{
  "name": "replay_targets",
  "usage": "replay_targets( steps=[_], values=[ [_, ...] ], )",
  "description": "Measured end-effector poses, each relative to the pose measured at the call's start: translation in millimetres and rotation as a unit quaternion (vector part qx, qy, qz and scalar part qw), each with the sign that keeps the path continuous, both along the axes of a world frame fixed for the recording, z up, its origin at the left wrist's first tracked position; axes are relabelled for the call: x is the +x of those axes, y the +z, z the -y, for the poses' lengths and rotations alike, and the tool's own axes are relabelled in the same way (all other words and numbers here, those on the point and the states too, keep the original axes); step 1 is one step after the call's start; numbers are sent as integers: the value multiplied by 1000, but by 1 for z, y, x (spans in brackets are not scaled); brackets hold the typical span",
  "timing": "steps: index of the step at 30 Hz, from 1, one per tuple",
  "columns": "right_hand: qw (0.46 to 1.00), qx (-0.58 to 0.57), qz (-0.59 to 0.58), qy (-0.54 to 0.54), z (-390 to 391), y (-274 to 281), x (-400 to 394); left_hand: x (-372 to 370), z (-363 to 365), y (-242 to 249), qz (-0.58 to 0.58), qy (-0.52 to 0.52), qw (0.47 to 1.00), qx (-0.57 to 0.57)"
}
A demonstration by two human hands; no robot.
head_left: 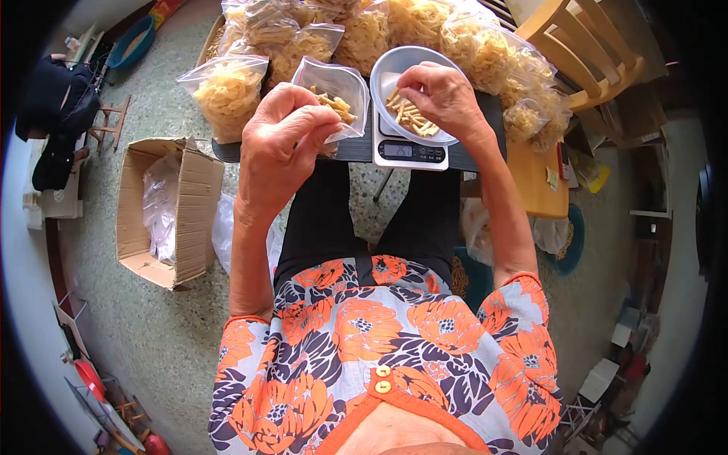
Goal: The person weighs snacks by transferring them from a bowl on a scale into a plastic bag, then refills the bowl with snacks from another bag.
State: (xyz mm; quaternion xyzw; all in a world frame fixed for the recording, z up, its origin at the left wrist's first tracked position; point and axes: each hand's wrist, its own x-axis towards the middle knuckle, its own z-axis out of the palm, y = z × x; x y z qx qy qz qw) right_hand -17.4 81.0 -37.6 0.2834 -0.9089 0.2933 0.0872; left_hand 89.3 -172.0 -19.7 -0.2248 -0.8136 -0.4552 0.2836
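on the dark worktop [356,150], filled bags [227,95] crowd behind and beside the kitchen scale [412,154]. the bowl [377,89] sits on it; keeping it centred, without leaning on the rim, helps the reading stay true. beside it, the left hand [279,140] appears to pinch the near side of the open bag [353,85]; a light grip there should keep its mouth wide. the right hand [447,98] curls over the bowl, fingertips together above pale sticks [409,119]; whether they grip one i cannot tell.
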Motion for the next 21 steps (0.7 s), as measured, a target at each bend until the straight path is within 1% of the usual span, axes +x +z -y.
replay_targets(
  steps=[2,3,4,6,7,9,15,21],
  values=[
    [991,91,-75,60,-1,-6,-4,1,1,-1,1,-1,1000,-4],
    [987,135,-76,47,0,-10,-5,2,0,-1,0,0,1000,-8],
    [987,134,-75,46,1,-10,-5,2,-1,-1,2,-2,1000,-9],
    [972,202,-106,59,5,-10,-7,4,0,-2,0,-1,1000,-16],
    [972,199,-105,60,5,-12,-9,5,0,-2,2,0,1000,-18],
    [958,242,-141,68,5,-18,-15,6,1,-1,1,0,1000,-21],
    [948,259,-153,104,5,-23,-23,7,2,0,8,-4,1000,-24],
    [941,281,-152,111,3,-22,-27,3,3,-2,4,-5,1000,-23]
  ],
)
